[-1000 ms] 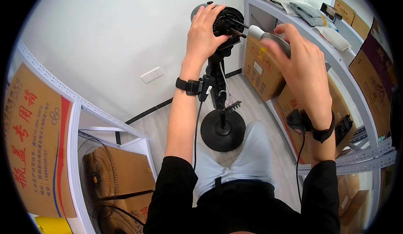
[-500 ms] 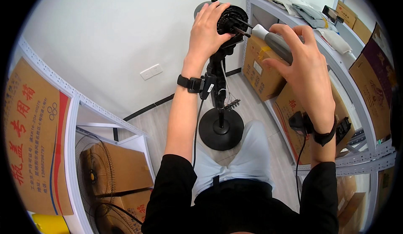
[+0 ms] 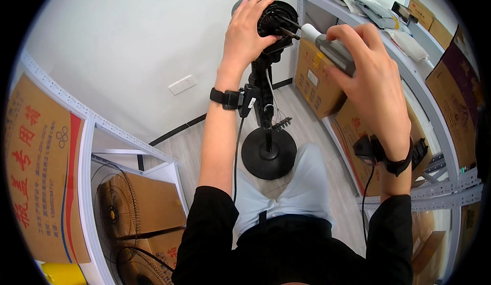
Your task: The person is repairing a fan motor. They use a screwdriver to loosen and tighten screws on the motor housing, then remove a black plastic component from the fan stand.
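A black pedestal fan (image 3: 267, 153) stands in front of me, its dark motor head (image 3: 276, 21) near the top of the view. My left hand (image 3: 245, 34) wraps round the head's left side, thumb near the protruding shaft. My right hand (image 3: 371, 80) holds a grey-and-white screwdriver (image 3: 332, 52), fingers curled over its handle. Its long dark bit reaches into the face of the motor head, just above the shaft. A small part with several black terminals (image 3: 281, 124) dangles on wires beside the pole. Both my wrists wear black straps with cabled devices.
A metal shelf (image 3: 332, 10) on the right bears bagged items and cardboard boxes (image 3: 317, 96). On the left are another shelf frame (image 3: 102, 116), a large upright carton (image 3: 46, 172), wire fan guards (image 3: 113, 188) and a yellow object (image 3: 61, 274). A white wall with a socket (image 3: 182, 84) is behind.
My right fingers have shifted on the screwdriver handle, loosening and curling over it again. My left hand and the motor head have moved only slightly.
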`<state>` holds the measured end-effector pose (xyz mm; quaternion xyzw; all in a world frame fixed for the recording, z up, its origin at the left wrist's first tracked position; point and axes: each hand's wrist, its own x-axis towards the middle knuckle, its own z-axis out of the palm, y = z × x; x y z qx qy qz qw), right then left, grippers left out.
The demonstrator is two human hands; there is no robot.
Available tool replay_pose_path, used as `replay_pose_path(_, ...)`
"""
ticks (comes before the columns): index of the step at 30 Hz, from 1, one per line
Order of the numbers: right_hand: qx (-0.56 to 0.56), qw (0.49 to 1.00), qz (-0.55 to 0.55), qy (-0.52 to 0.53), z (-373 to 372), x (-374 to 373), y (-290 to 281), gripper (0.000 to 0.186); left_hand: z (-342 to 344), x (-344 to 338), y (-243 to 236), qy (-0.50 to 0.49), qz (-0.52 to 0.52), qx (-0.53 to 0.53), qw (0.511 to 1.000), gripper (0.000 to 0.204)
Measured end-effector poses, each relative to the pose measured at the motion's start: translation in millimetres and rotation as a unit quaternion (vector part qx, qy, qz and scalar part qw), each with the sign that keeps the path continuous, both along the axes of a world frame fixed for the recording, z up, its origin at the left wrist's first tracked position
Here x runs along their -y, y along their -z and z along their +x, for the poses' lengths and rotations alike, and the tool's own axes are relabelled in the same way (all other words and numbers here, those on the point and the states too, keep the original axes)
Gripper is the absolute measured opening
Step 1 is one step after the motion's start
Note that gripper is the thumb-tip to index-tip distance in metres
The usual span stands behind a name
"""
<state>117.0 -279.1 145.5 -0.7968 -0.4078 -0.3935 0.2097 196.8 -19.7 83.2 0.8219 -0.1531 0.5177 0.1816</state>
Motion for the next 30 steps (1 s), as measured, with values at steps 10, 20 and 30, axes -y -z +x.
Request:
replay_pose_path(10, -0.02, 0.998, 0.053, 0.026, 7.4, -1.5, 7.4, 0.028, 1.3, -7.2, -5.9, 0.045, -0.006, -0.035, 0.998, 0.078)
replay_pose_path(20, -0.02, 0.995, 0.007, 0.096, 9.0, -5.7, 13.3, 0.035, -1.5, -5.2, -7.1, 0.056, -0.003, -0.01, 0.998, 0.077)
replay_pose_path(30, -0.03, 0.998, 0.043, 0.039, -10.6, -10.7, 7.2, 0.033, -11.6, -1.0, -12.1, 0.07, -0.037, -0.074, 0.994, 0.078)
